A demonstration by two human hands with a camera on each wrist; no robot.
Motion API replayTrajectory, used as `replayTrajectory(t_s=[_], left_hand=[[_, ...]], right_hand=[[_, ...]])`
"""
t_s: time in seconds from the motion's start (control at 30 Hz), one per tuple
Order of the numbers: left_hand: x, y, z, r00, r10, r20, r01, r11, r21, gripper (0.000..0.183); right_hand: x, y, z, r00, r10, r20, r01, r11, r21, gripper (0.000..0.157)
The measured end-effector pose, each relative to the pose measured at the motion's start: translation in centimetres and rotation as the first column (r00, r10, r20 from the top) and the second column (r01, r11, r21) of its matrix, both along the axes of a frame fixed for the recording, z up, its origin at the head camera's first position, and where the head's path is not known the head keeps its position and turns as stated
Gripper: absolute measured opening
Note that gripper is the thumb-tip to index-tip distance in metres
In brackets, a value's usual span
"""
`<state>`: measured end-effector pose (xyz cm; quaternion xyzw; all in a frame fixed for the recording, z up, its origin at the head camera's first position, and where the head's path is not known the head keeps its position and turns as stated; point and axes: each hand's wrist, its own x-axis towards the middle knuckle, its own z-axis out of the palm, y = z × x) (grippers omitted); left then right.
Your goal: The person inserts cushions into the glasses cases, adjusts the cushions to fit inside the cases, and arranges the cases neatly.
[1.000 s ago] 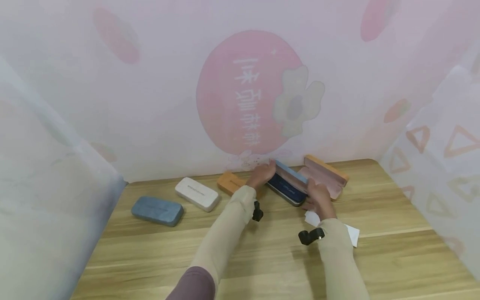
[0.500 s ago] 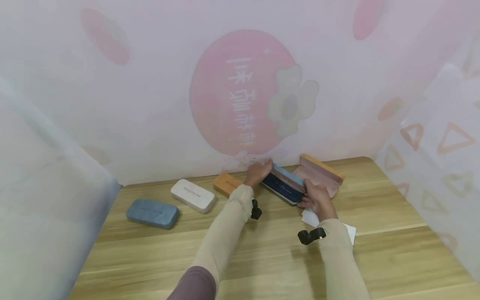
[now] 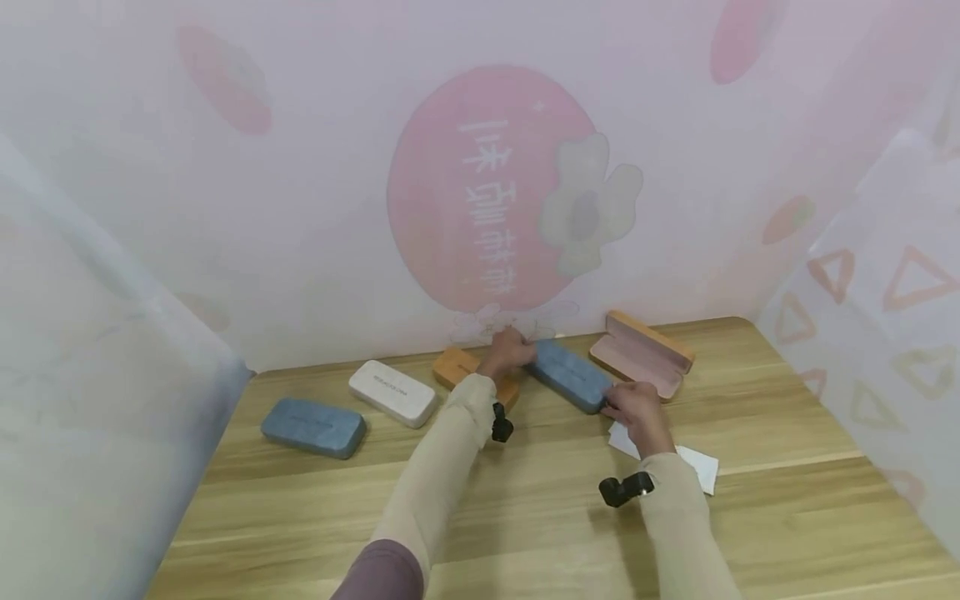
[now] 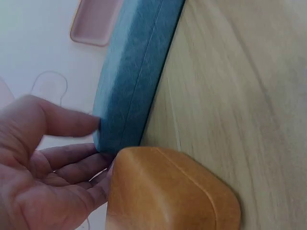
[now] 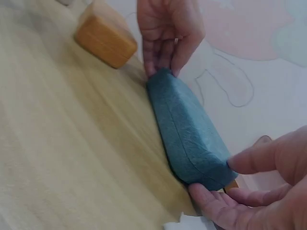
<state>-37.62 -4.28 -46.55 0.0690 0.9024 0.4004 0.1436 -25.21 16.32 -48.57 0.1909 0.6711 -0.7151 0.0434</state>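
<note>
A blue glasses case [image 3: 572,375], its lid down, lies on the wooden table between my two hands. The left hand [image 3: 510,348] grips its far left end, with the thumb [image 4: 76,122] on the case and the fingers curled at the end in the left wrist view. At the near right end, my right hand [image 3: 637,410] pinches the corner, thumb on top and fingers low on the side in the right wrist view. An orange glasses case [image 4: 163,191], closed, sits right beside the left hand, partly hidden by it in the head view.
Another orange case [image 3: 648,354] stands open at the right, pink inside. White papers [image 3: 697,468] lie under and beside the right wrist. A white case [image 3: 393,393] and a second blue case [image 3: 313,427] lie at the left. Printed walls [image 3: 315,208] border the table.
The blue case stood open with its dark inside showing; its lid has come down and it is now closed. Both hands have moved lower, staying at its two ends.
</note>
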Motion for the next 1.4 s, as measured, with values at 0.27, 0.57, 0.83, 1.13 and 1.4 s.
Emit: replayTrajectory(t_s=[0.27,0.57,0.83,1.13,1.4], left_hand=[[-0.2,-0.1,-0.7,0.997,-0.044,-0.061,0.036,0.992,-0.117,0.046],[-0.8,-0.4,-0.8,0.999,-0.020,-0.040,0.014,0.991,-0.132,0.047],[1.2,-1.5,0.5,0.977,0.024,-0.213,-0.022,1.000,0.011,0.026],[5.0,-1.4,1.8,0.929,0.079,-0.360,-0.030,0.990,0.139,0.034],[8.6,0.7,1.1,0.900,0.037,-0.434,0.037,0.986,0.161,0.028]], right_hand=[[-0.1,-1.4,-0.7,1.000,-0.005,-0.015,0.007,0.995,0.095,0.042],[-0.5,-2.0,-1.3,1.000,0.005,-0.014,-0.003,0.992,0.125,0.049],[0.0,-1.3,-1.3,0.999,-0.014,-0.033,0.020,0.982,0.190,0.039],[2.2,0.6,0.3,0.997,0.000,-0.076,0.022,0.957,0.288,0.049],[4.8,2.7,0.8,0.997,-0.019,-0.075,0.045,0.925,0.377,0.049]])
